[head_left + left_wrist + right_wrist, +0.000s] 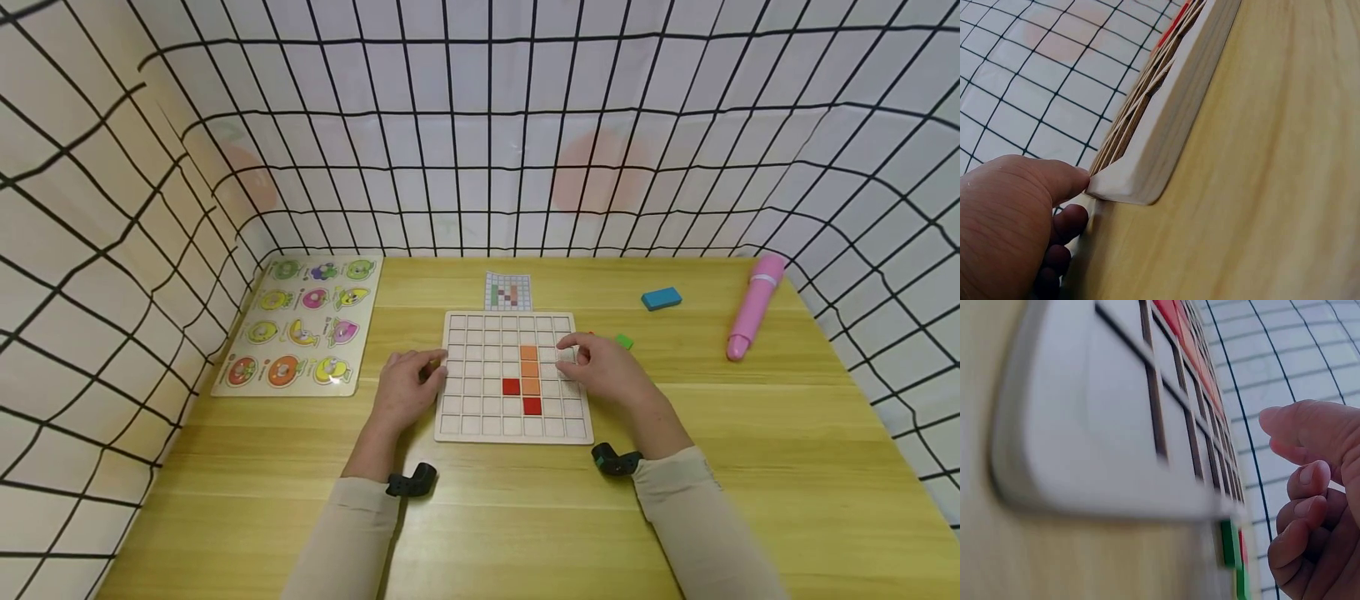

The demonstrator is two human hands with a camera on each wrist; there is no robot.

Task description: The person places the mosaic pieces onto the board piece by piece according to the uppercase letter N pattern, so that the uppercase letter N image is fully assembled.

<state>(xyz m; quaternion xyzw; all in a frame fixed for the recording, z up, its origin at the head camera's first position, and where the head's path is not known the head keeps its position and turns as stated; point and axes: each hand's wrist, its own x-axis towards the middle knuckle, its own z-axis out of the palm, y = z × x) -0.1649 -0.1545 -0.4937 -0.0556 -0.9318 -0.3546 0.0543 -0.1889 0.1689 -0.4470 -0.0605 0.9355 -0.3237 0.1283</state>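
Note:
A wooden grid board (472, 408) lies in the middle of the table. Three orange tiles (529, 368) stand in one column on it, with a red tile (512, 387) beside the lowest and another red tile (532, 406) below. At the board's left edge, my left hand (408, 387) touches the rim with its fingertips; the left wrist view shows the thumb against the board's corner. My right hand (611, 367) hovers over the right side of the board, thumb and forefinger apart with nothing seen between them. Behind it lies a small green piece (624, 341), partly hidden.
A printed pattern card (508, 292) touches the board's far edge. To the left lies a fruit picture board (300, 329). A blue block (662, 298) and a pink pen-shaped object (753, 308) lie at the right. Black-lined white curtains (465, 125) surround the table.

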